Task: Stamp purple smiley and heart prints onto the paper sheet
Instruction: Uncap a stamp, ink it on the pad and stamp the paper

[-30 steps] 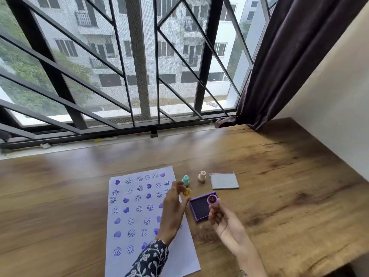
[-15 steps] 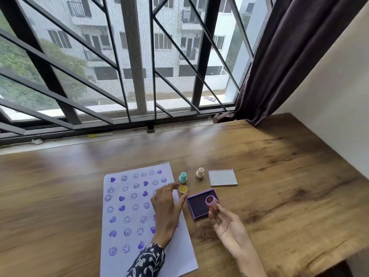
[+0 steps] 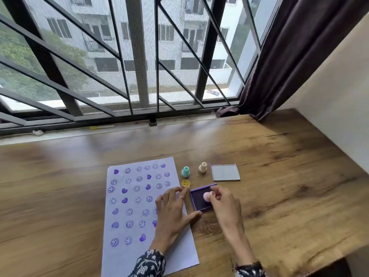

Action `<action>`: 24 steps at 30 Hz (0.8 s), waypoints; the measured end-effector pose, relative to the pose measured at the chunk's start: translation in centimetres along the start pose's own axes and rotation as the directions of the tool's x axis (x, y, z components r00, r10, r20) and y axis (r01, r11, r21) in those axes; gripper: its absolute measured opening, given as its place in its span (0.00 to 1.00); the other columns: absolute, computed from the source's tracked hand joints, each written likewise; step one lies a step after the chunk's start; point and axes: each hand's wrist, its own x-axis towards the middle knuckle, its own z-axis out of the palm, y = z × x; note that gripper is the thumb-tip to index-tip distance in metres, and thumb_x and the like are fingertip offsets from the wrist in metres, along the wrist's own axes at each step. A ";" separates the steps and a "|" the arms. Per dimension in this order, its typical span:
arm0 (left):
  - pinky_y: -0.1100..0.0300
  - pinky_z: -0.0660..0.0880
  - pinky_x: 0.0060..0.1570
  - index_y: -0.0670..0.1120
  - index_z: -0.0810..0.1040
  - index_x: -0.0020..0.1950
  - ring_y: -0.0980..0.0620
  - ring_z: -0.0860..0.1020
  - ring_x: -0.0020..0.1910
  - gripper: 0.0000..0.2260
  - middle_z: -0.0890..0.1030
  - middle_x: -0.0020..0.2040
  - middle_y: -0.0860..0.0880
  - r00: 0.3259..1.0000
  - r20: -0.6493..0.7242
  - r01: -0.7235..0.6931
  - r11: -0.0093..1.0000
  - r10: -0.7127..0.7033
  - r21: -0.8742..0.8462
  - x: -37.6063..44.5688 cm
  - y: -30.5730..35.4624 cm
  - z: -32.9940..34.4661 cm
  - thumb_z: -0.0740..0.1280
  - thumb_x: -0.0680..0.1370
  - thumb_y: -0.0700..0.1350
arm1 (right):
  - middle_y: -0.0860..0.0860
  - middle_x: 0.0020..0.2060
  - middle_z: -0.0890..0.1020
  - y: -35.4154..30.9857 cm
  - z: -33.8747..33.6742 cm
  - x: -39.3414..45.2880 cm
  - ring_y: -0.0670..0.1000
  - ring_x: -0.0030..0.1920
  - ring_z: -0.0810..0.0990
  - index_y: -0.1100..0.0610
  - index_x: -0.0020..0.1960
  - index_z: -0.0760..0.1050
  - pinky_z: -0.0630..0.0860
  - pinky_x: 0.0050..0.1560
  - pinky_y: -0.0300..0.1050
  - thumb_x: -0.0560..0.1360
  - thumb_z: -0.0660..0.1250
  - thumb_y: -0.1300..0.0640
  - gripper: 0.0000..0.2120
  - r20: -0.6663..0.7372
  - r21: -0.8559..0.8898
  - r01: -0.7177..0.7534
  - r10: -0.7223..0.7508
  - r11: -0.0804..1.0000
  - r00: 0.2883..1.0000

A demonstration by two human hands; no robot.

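Resting flat with fingers spread, the left hand [image 3: 171, 214] lies on the white paper sheet [image 3: 139, 212] of purple smiley and heart prints on the wooden bench [image 3: 279, 186]. Just beside it, the right hand [image 3: 223, 202] pinches a small pink round stamp [image 3: 206, 196] onto the square purple ink pad [image 3: 199, 198]. Beyond stand a yellow smiley stamp [image 3: 185, 183], teal stamp [image 3: 185, 171], cream stamp [image 3: 202, 167] and grey lid [image 3: 225, 172].
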 end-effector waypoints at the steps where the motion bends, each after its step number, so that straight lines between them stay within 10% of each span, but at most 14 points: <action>1: 0.54 0.55 0.57 0.55 0.71 0.65 0.55 0.63 0.61 0.32 0.76 0.59 0.48 1.000 0.005 0.003 1.000 -0.003 0.013 0.0 0.0 0.0 0.68 0.64 0.66 | 0.54 0.43 0.83 -0.6 -0.3 0.0 0.54 0.44 0.80 0.56 0.47 0.80 0.73 0.42 0.45 0.70 0.67 0.58 0.07 -0.006 -0.037 0.022 -0.022 0.999 1.000; 7: 0.52 0.55 0.57 0.55 0.72 0.63 0.55 0.62 0.60 0.30 0.76 0.59 0.48 1.000 -0.009 0.006 1.000 -0.006 0.013 0.0 -0.1 0.2 0.68 0.65 0.66 | 0.52 0.38 0.79 -3.6 -2.6 0.4 0.54 0.37 0.77 0.56 0.40 0.79 0.72 0.37 0.47 0.73 0.67 0.58 0.05 -0.169 -0.215 0.246 -0.284 0.945 0.944; 24: 0.53 0.55 0.56 0.54 0.73 0.62 0.54 0.64 0.59 0.30 0.77 0.57 0.48 1.000 0.018 0.009 0.999 -0.009 0.032 0.0 -0.2 0.3 0.67 0.65 0.67 | 0.54 0.43 0.79 0.1 1.3 0.0 0.56 0.42 0.79 0.57 0.43 0.75 0.65 0.36 0.42 0.75 0.64 0.58 0.03 -0.006 -0.320 0.188 -0.200 0.929 0.980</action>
